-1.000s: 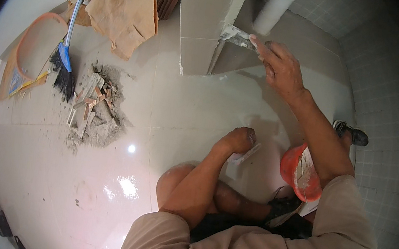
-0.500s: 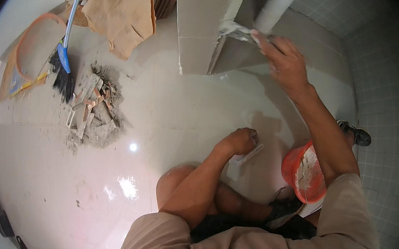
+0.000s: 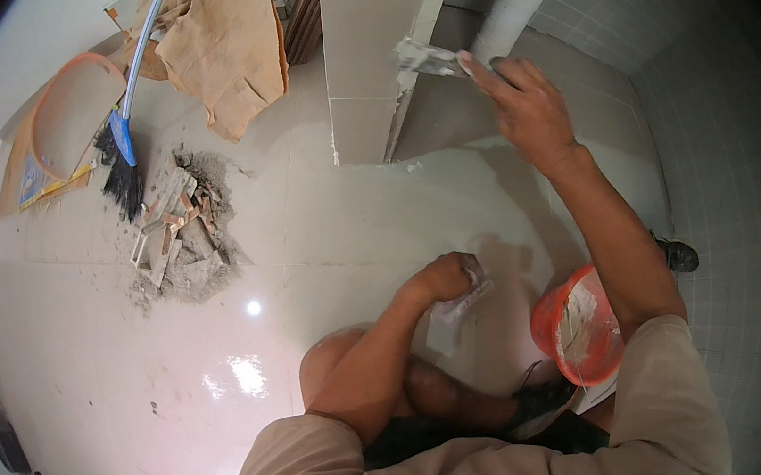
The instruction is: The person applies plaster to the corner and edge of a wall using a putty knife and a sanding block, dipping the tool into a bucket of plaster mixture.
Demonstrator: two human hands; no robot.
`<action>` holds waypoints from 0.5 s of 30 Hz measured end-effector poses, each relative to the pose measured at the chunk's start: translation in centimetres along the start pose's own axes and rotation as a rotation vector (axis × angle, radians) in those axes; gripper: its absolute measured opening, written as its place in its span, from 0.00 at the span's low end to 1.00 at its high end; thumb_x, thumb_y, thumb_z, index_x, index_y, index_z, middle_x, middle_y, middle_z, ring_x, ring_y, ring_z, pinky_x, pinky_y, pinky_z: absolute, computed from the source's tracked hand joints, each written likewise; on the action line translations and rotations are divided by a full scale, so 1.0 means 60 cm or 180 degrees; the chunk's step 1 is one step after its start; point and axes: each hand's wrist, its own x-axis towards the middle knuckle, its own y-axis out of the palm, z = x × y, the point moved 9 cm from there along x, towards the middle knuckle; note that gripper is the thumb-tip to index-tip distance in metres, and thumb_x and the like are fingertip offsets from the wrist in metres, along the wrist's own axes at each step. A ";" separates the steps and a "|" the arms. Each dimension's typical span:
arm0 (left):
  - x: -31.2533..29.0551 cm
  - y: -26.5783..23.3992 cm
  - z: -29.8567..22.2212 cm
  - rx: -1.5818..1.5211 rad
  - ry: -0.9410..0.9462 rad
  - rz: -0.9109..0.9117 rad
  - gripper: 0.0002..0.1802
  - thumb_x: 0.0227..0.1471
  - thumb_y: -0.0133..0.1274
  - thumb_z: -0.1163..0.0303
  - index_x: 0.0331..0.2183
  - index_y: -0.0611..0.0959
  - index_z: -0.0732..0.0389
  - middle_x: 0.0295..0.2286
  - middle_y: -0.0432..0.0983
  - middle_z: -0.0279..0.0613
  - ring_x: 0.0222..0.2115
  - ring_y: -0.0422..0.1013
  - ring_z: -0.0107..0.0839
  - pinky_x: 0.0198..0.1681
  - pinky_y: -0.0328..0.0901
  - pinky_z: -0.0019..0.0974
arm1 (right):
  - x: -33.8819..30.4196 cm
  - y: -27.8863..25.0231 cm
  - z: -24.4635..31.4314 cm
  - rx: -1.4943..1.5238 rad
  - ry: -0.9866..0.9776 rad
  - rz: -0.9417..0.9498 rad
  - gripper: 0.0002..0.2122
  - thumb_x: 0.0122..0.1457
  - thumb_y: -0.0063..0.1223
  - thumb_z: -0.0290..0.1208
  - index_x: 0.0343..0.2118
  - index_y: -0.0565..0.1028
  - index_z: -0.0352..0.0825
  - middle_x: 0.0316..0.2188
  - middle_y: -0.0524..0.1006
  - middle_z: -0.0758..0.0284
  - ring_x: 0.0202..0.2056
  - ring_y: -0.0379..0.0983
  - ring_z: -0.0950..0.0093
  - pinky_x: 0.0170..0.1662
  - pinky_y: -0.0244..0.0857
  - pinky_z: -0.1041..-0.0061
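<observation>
My right hand (image 3: 536, 114) is stretched forward, its fingers closed round a putty knife (image 3: 433, 60) coated in whitish paste. The blade lies across the edge of a tiled wall end (image 3: 364, 65); whether it touches cannot be told. A rough strip of paste (image 3: 406, 98) runs down that edge. Nearer to me, above the floor, my left hand (image 3: 445, 276) is closed on a flat, pale scraper (image 3: 461, 304) smeared with paste. Its grip end is hidden by the fingers. To the right of it stands a red bucket (image 3: 549, 323) with whitish paste inside.
Broken tile rubble (image 3: 182, 227) lies on the floor at left, beside a blue-handled broom (image 3: 122, 135) and an orange hoop-like rim (image 3: 46, 101). Brown sheeting (image 3: 219, 42) lies behind. A white pipe (image 3: 514, 17) rises beyond the wall end; a dark shoe (image 3: 678, 255) shows at right.
My right hand has moved the putty knife left and a little farther up along the wall edge. The left hand still holds the scraper, turned slightly. The whole view has tipped a little.
</observation>
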 end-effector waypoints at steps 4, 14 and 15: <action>-0.028 -0.052 -0.053 -0.0848 0.0238 -0.0484 0.19 0.54 0.48 0.76 0.47 0.85 0.58 0.38 0.83 0.47 0.39 0.78 0.35 0.44 0.72 0.38 | -0.155 -0.060 -0.084 -0.0083 0.0795 0.0253 0.24 0.58 0.58 0.18 0.59 0.76 0.40 0.36 0.77 0.62 0.34 0.73 0.67 0.42 0.70 0.74; -0.066 -0.119 -0.059 -0.4597 0.1277 -0.0806 0.26 0.59 0.42 0.84 0.59 0.70 0.64 0.55 0.73 0.50 0.53 0.74 0.43 0.60 0.70 0.48 | -0.615 -0.335 -0.004 0.1049 0.5026 0.0988 0.22 0.55 0.56 0.22 0.55 0.75 0.27 0.40 0.81 0.61 0.42 0.78 0.73 0.48 0.69 0.74; -0.070 -0.117 -0.068 -0.4763 0.1491 -0.0633 0.26 0.59 0.42 0.83 0.59 0.70 0.64 0.55 0.72 0.50 0.53 0.74 0.44 0.60 0.70 0.49 | -0.620 -0.348 0.003 0.1072 0.5073 0.0983 0.22 0.55 0.56 0.22 0.55 0.75 0.27 0.40 0.81 0.61 0.42 0.78 0.73 0.48 0.69 0.74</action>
